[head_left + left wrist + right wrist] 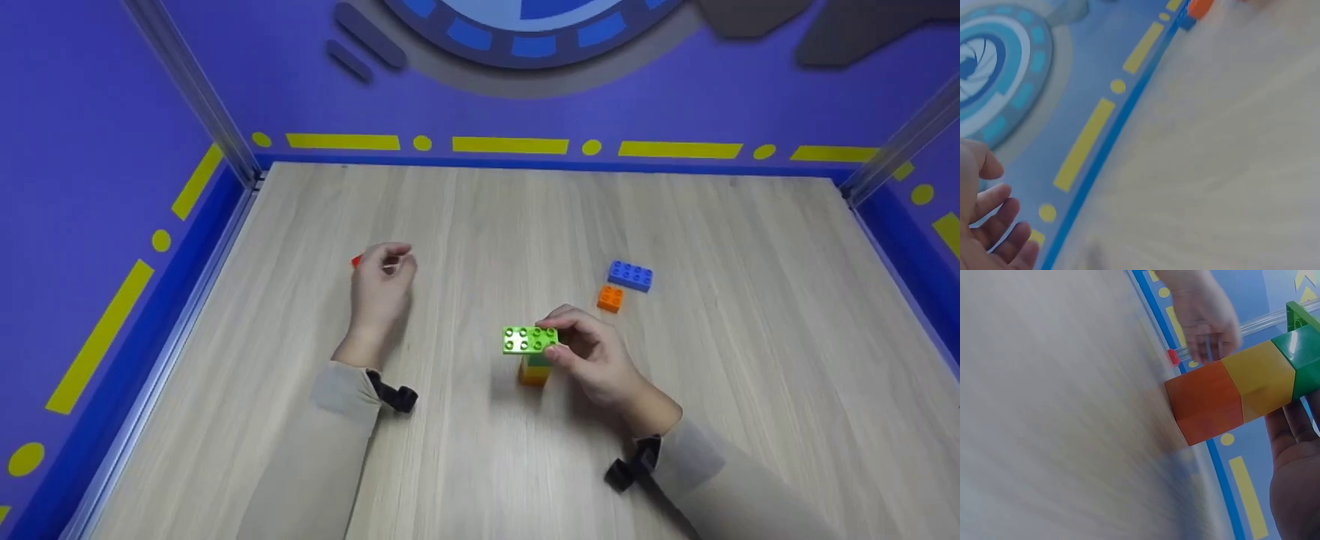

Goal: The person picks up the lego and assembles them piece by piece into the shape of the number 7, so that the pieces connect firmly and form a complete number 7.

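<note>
My right hand (604,364) pinches one end of a light green brick (525,340), studs facing up, between thumb and fingers. Beneath that brick is a stack, its yellow brick (1259,381) between an orange brick (1207,404) at the bottom and a darker green brick (1303,354). The light green brick juts out past the stack's side. Over to the left, my left hand (381,289) hovers with fingers loosely bent; nothing shows in it in the left wrist view. A red brick (356,261) lies beside it, mostly hidden behind the hand.
Right of centre on the wooden table (480,225), a blue brick (630,276) lies close to a small orange brick (610,298). Purple-blue panels with yellow marks (510,145) wall in the table's back and sides.
</note>
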Demonstrator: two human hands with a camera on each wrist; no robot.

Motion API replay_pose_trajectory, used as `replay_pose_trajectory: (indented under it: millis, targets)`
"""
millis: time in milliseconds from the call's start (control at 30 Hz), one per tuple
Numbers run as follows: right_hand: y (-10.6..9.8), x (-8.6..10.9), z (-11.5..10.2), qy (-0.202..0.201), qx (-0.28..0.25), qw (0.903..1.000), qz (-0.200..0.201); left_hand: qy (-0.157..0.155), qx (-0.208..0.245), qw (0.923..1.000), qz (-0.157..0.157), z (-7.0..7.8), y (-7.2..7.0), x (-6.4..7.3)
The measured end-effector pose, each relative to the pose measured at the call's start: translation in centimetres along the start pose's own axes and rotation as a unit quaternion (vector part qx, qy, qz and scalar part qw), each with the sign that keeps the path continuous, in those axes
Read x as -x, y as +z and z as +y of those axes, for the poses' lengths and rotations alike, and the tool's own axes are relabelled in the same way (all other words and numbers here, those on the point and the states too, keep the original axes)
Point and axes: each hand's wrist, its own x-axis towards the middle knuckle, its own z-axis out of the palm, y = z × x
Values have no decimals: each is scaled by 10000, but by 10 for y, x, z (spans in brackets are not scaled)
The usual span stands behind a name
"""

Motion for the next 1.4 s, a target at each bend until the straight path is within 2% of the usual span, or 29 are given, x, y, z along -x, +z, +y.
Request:
replay_pose_trajectory:
  millis: [200,367,433,533,700,833,933,1133,1400]
  targets:
    - [0,0,-3,66,15,10000,-4,-162,-376,9957,831,-25,-22,-16]
    - [0,1,-1,14,-35,10000,-42,-338,-745,9901,1145,-41,-38,-22]
    - [0,1,0,-31,-72,9999,-80,-420,-887,9887,1132,-45,-41,-22]
    - [0,2,-1,6,-100,9999,-96,-363,-1258,9859,1045,-50,-44,-23]
    - [-1,2,-3,54,-91,9999,-82,-163,-2233,9707,870,-55,-44,-25]
    - [-1,2,-3,80,-110,9999,-69,-300,-2592,9630,673,-57,-44,-26]
    - [-1,2,-1,88,-122,9999,-63,-356,-2632,9623,587,-56,-44,-25]
    - [0,2,0,108,-145,9998,-51,-238,-2531,9652,618,-56,-43,-26]
    - [1,2,2,49,-106,9999,-21,64,-2112,9751,673,-48,-39,-26]
